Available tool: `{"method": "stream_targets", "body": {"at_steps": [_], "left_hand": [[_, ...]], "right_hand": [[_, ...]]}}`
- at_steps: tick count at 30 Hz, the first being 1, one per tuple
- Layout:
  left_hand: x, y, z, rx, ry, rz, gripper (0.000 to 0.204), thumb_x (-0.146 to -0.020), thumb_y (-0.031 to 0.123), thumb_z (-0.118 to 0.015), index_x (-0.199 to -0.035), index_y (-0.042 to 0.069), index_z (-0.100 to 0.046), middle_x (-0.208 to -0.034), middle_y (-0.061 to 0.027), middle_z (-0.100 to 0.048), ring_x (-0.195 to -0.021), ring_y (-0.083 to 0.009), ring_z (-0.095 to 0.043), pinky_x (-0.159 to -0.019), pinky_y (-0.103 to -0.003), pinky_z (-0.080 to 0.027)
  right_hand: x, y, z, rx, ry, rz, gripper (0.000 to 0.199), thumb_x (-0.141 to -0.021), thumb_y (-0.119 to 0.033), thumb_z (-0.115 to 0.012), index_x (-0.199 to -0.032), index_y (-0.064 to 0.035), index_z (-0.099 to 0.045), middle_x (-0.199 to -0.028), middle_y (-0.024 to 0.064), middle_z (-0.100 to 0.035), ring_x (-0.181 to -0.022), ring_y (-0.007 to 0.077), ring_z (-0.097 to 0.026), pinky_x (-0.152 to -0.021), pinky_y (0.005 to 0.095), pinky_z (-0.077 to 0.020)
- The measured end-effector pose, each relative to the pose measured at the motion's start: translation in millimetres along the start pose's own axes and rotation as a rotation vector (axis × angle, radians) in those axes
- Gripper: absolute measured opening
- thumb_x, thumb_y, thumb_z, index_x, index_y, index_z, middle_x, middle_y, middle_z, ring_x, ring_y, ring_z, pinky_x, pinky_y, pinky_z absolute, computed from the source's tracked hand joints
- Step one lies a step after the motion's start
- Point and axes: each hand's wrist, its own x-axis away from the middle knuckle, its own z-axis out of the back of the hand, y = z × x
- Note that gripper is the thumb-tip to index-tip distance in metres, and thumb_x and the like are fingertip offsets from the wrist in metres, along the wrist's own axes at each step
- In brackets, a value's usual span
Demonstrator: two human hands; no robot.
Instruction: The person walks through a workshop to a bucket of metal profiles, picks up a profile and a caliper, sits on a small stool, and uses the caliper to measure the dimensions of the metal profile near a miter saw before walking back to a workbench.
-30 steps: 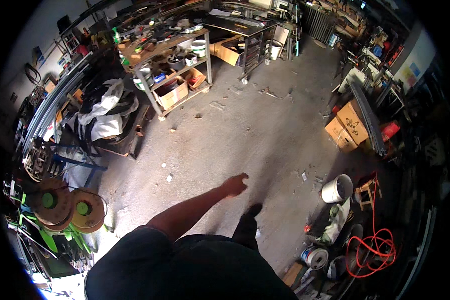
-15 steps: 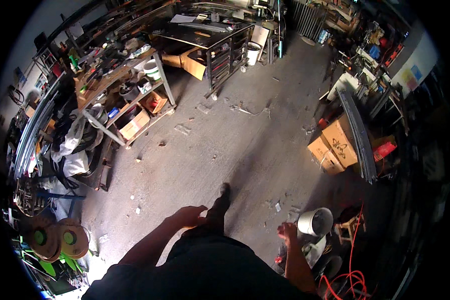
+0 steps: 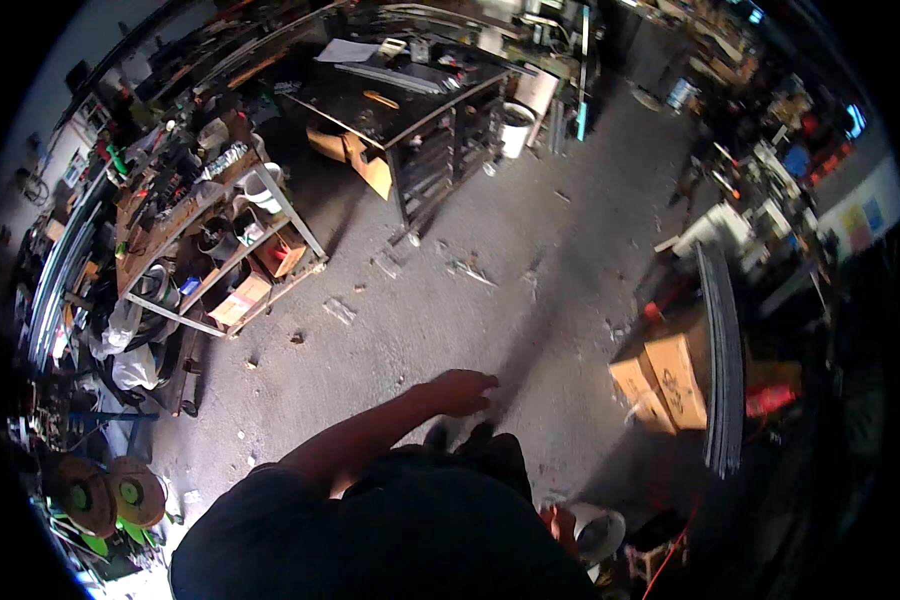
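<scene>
White, the bucket (image 3: 586, 517) appeared just beside the right hand (image 3: 562, 526), whose grip could not be told. Above the grey floor (image 3: 420, 335), the left hand (image 3: 464, 392) hung loose, grasping nothing visible, perhaps for balance; metal strips (image 3: 722, 365) beside cartons (image 3: 673, 385) presumably left walking room.

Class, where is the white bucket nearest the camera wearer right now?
The white bucket is low in the head view, right of centre, appearing between the right hand and the wooden stool.
</scene>
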Motion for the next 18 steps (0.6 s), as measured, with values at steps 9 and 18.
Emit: {"method": "stream_targets", "body": {"at_steps": [9, 18], "left_hand": [[-252.1, -80.9, 82.1, 0.035, -0.129, 0.244, 0.042, -0.091, 0.035, -0.061, -0.123, 0.008, -0.057, -0.109, -0.0210, -0.068, -0.105, -0.0405, -0.065, -0.086, -0.051, -0.051], [-377.5, -142.3, 246.6, 0.347, 0.232, 0.575, 0.052, -0.092, 0.039, -0.063, -0.137, 0.013, -0.054, -0.112, -0.0174, -0.069, -0.107, -0.0385, -0.065, -0.091, -0.049, -0.051]], "right_hand": [[-173.4, -236.5, -58.6, 0.552, -0.165, 0.088, 0.017, -0.088, -0.023, -0.061, -0.082, -0.0079, -0.064, -0.075, 0.0094, -0.063, -0.065, 0.0230, -0.063, -0.057, 0.0382, -0.0516], [-373.0, -722.9, -128.1, 0.176, -0.107, 0.303, 0.019, -0.088, -0.024, -0.060, -0.082, -0.0061, -0.066, -0.072, 0.0126, -0.066, -0.061, 0.0256, -0.064, -0.057, 0.0407, -0.0514]]}}
